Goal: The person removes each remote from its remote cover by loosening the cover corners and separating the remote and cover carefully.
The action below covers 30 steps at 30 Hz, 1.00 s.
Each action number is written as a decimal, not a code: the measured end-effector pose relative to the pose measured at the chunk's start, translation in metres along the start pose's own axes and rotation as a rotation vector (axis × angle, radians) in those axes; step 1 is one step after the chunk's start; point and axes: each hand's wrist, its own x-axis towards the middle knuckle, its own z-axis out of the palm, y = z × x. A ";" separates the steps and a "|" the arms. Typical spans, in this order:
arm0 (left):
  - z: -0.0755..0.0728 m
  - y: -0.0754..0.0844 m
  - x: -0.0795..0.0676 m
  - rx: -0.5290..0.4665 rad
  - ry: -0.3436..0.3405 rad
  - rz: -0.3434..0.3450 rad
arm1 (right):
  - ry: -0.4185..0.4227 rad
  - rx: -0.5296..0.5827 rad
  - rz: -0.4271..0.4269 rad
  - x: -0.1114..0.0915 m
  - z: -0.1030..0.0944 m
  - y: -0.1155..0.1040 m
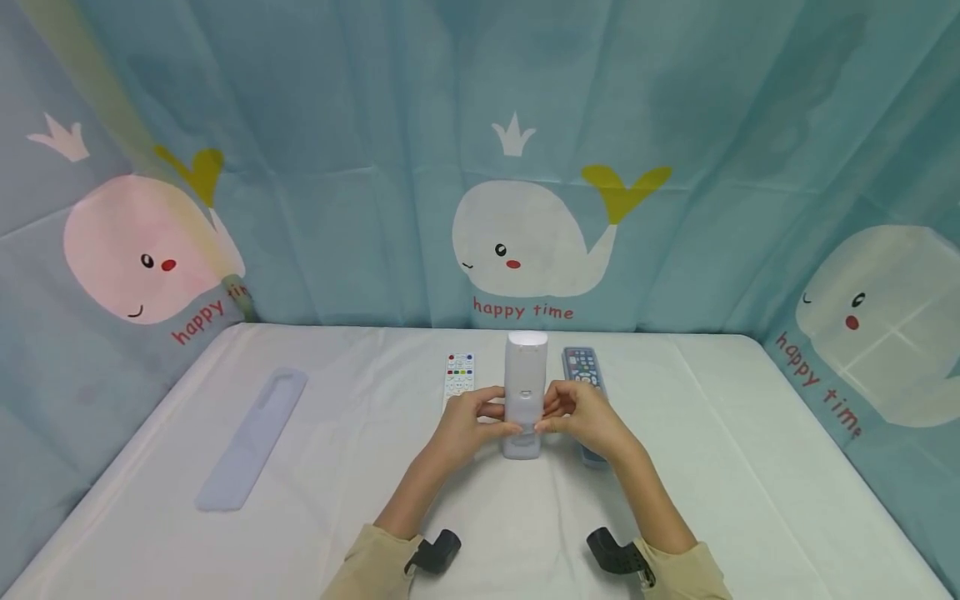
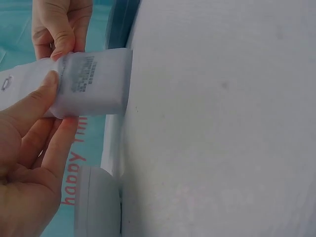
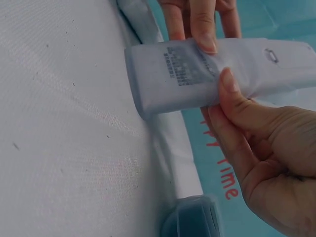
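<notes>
Together, left fingers and right fingers around upright remote.

white remote: near end hidden behind left hand. dark remote: middle hidden behind right hand. held remote: front hidden, label too blurred to read. right whale: cut by head view's edge.
</notes>
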 end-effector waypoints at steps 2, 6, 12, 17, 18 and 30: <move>-0.001 0.001 0.000 0.000 -0.004 -0.008 | -0.002 0.001 0.004 0.001 0.000 -0.001; -0.002 0.001 -0.001 0.015 -0.008 0.002 | -0.006 0.004 0.012 0.001 0.001 -0.002; -0.001 0.002 -0.002 0.044 -0.012 0.026 | -0.007 -0.033 0.018 -0.002 -0.001 -0.003; -0.002 0.006 -0.001 0.063 -0.010 0.052 | -0.008 -0.058 -0.012 -0.004 -0.005 -0.006; -0.002 0.007 -0.001 0.060 -0.008 0.053 | -0.006 -0.058 -0.018 -0.004 -0.005 -0.007; -0.003 0.014 -0.001 0.041 -0.005 0.037 | 0.021 -0.055 -0.030 -0.005 -0.004 -0.008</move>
